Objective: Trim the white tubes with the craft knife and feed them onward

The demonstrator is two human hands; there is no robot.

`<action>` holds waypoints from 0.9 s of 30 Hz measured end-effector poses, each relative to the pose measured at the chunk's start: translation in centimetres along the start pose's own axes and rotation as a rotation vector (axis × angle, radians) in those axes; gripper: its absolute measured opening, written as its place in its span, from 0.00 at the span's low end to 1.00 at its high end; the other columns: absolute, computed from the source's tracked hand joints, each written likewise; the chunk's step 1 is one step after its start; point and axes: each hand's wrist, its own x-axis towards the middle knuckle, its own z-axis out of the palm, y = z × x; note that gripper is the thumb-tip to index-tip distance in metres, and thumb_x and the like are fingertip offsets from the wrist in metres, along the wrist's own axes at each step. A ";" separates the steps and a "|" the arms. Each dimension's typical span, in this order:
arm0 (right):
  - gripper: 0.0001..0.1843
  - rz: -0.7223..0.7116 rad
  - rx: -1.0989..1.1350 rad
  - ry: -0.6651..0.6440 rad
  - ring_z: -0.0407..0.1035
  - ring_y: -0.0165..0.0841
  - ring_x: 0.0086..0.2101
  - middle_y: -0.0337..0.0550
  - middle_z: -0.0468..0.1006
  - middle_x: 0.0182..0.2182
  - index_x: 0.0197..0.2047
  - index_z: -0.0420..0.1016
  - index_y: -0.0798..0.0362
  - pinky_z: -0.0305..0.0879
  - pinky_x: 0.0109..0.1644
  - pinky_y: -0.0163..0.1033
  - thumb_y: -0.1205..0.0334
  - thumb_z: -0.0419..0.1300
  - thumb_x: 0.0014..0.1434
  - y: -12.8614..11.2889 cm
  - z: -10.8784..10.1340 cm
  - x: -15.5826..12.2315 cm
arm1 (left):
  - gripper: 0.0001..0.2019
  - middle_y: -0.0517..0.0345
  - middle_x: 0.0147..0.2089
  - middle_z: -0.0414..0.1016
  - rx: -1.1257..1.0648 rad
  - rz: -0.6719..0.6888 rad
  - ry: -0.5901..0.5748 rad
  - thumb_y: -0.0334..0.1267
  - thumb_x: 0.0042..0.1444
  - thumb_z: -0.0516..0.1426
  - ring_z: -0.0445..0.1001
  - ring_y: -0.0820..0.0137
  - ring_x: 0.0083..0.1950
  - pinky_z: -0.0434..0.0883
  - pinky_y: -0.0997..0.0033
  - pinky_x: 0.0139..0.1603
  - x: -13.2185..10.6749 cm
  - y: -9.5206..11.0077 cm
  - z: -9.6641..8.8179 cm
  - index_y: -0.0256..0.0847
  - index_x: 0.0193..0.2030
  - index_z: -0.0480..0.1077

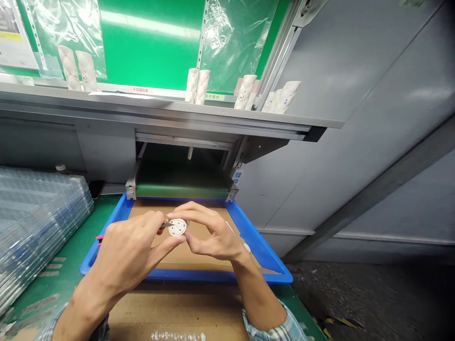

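Observation:
Between the thumb and fingers of my right hand [209,232] is a small white round plastic piece [178,228], its flat face with several small holes turned toward me. My left hand [130,246] is closed around red-handled nippers [165,225]. Their metal tip touches the left side of the white piece's face, and pinkish handle ends show behind the hand. The left thumb also presses the lower edge of the piece. Both hands are above a blue tray [249,279] lined with brown cardboard.
Beyond the tray is a green conveyor belt [183,189]. Stacked clear plastic trays [39,222] stand at left on the green table. White twisted pieces [245,92] stand on the shelf [159,106] above. Cardboard [177,308] lies in front. A grey wall [355,142] rises at right.

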 end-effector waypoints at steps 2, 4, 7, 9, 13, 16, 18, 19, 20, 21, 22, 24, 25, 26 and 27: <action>0.24 0.000 -0.002 0.000 0.80 0.37 0.48 0.49 0.84 0.50 0.60 0.82 0.51 0.82 0.53 0.41 0.74 0.64 0.62 -0.1 0.0 0.0 | 0.26 0.64 0.29 0.79 0.014 0.006 -0.003 0.57 0.81 0.44 0.78 0.69 0.26 0.61 0.66 0.27 0.0 0.0 0.0 0.43 0.40 0.73; 0.24 -0.011 0.010 0.005 0.80 0.37 0.48 0.49 0.83 0.51 0.61 0.82 0.51 0.81 0.54 0.41 0.74 0.64 0.63 -0.1 0.0 0.0 | 0.27 0.64 0.27 0.77 0.031 0.012 -0.007 0.57 0.81 0.44 0.76 0.69 0.25 0.59 0.66 0.26 0.0 0.1 0.0 0.43 0.39 0.73; 0.25 -0.031 0.032 0.009 0.80 0.36 0.49 0.49 0.83 0.52 0.61 0.82 0.51 0.81 0.55 0.40 0.75 0.64 0.63 -0.1 -0.1 -0.1 | 0.27 0.64 0.25 0.75 0.053 0.024 -0.003 0.56 0.81 0.44 0.74 0.69 0.24 0.57 0.65 0.26 0.0 0.2 -0.2 0.44 0.36 0.71; 0.25 -0.042 0.032 0.009 0.80 0.36 0.49 0.49 0.83 0.52 0.62 0.82 0.51 0.81 0.55 0.40 0.75 0.64 0.63 -0.1 -0.1 -0.1 | 0.27 0.64 0.25 0.74 0.063 0.026 0.006 0.56 0.81 0.44 0.73 0.69 0.23 0.57 0.65 0.26 -0.1 0.2 -0.2 0.45 0.34 0.69; 0.23 -0.043 -0.003 0.013 0.80 0.37 0.49 0.50 0.83 0.51 0.60 0.82 0.52 0.81 0.54 0.40 0.74 0.65 0.64 -0.1 -0.2 -0.1 | 0.26 0.64 0.27 0.77 0.021 0.026 -0.042 0.55 0.81 0.45 0.76 0.68 0.26 0.56 0.63 0.27 -0.3 0.1 -0.2 0.45 0.35 0.70; 0.21 -0.018 0.000 0.005 0.81 0.38 0.49 0.51 0.84 0.52 0.60 0.82 0.51 0.81 0.54 0.42 0.71 0.66 0.65 -0.1 -0.3 -0.1 | 0.24 0.66 0.28 0.77 -0.089 0.007 -0.067 0.54 0.81 0.46 0.75 0.70 0.25 0.57 0.65 0.27 -0.3 0.0 -0.2 0.45 0.37 0.71; 0.19 -0.008 0.026 -0.016 0.81 0.39 0.50 0.51 0.85 0.52 0.61 0.81 0.51 0.81 0.55 0.43 0.68 0.67 0.67 -0.2 -0.4 -0.1 | 0.23 0.67 0.27 0.76 -0.157 -0.016 -0.064 0.54 0.80 0.48 0.73 0.72 0.24 0.58 0.67 0.27 -0.3 -0.1 -0.2 0.46 0.36 0.70; 0.19 0.001 0.041 -0.029 0.82 0.39 0.50 0.51 0.86 0.52 0.62 0.81 0.51 0.81 0.55 0.43 0.67 0.66 0.69 -0.2 -0.4 -0.1 | 0.23 0.67 0.27 0.76 -0.179 -0.026 -0.059 0.54 0.80 0.48 0.73 0.73 0.24 0.58 0.67 0.27 -0.3 -0.1 -0.2 0.45 0.36 0.69; 0.19 0.013 0.057 -0.044 0.82 0.38 0.50 0.51 0.86 0.53 0.63 0.80 0.52 0.80 0.55 0.43 0.66 0.65 0.71 -0.2 -0.5 -0.1 | 0.23 0.67 0.27 0.75 -0.191 -0.034 -0.053 0.54 0.80 0.48 0.73 0.73 0.24 0.58 0.68 0.27 -0.2 -0.1 -0.3 0.45 0.35 0.69; 0.19 0.027 0.073 -0.057 0.82 0.38 0.50 0.51 0.87 0.53 0.64 0.79 0.52 0.80 0.55 0.42 0.65 0.63 0.73 -0.2 -0.5 -0.2 | 0.24 0.68 0.26 0.75 -0.198 -0.041 -0.045 0.55 0.80 0.48 0.72 0.73 0.23 0.59 0.68 0.27 -0.2 -0.1 -0.3 0.45 0.35 0.69; 0.18 0.039 0.086 -0.065 0.82 0.37 0.50 0.51 0.87 0.54 0.65 0.79 0.52 0.80 0.55 0.42 0.64 0.61 0.74 -0.2 -0.6 -0.2 | 0.24 0.68 0.26 0.75 -0.202 -0.043 -0.038 0.56 0.80 0.48 0.72 0.74 0.23 0.59 0.69 0.27 -0.1 -0.1 -0.4 0.45 0.35 0.69; 0.17 0.054 0.101 -0.070 0.82 0.37 0.50 0.50 0.87 0.53 0.65 0.79 0.52 0.80 0.55 0.42 0.61 0.59 0.77 -0.1 -0.7 -0.3 | 0.25 0.68 0.26 0.75 -0.204 -0.047 -0.027 0.57 0.79 0.48 0.71 0.74 0.22 0.60 0.69 0.26 0.0 -0.1 -0.5 0.45 0.34 0.69; 0.17 0.053 0.103 -0.065 0.82 0.37 0.49 0.50 0.87 0.52 0.64 0.80 0.52 0.80 0.55 0.42 0.59 0.60 0.77 -0.1 -0.7 -0.3 | 0.25 0.68 0.26 0.75 -0.199 -0.049 -0.025 0.57 0.79 0.48 0.70 0.74 0.21 0.60 0.69 0.26 0.0 -0.1 -0.5 0.45 0.34 0.69; 0.17 0.051 0.101 -0.055 0.82 0.38 0.48 0.50 0.87 0.50 0.63 0.81 0.52 0.80 0.54 0.43 0.58 0.60 0.77 0.0 -0.7 -0.4 | 0.26 0.68 0.25 0.75 -0.188 -0.050 -0.021 0.58 0.79 0.48 0.70 0.74 0.21 0.60 0.69 0.26 0.0 0.0 -0.5 0.45 0.33 0.69; 0.16 0.049 0.095 -0.043 0.81 0.38 0.47 0.50 0.87 0.49 0.62 0.81 0.52 0.80 0.53 0.43 0.57 0.61 0.77 0.1 -0.8 -0.4 | 0.27 0.68 0.25 0.75 -0.171 -0.049 -0.015 0.58 0.79 0.47 0.69 0.74 0.20 0.59 0.68 0.25 0.1 0.0 -0.5 0.45 0.33 0.69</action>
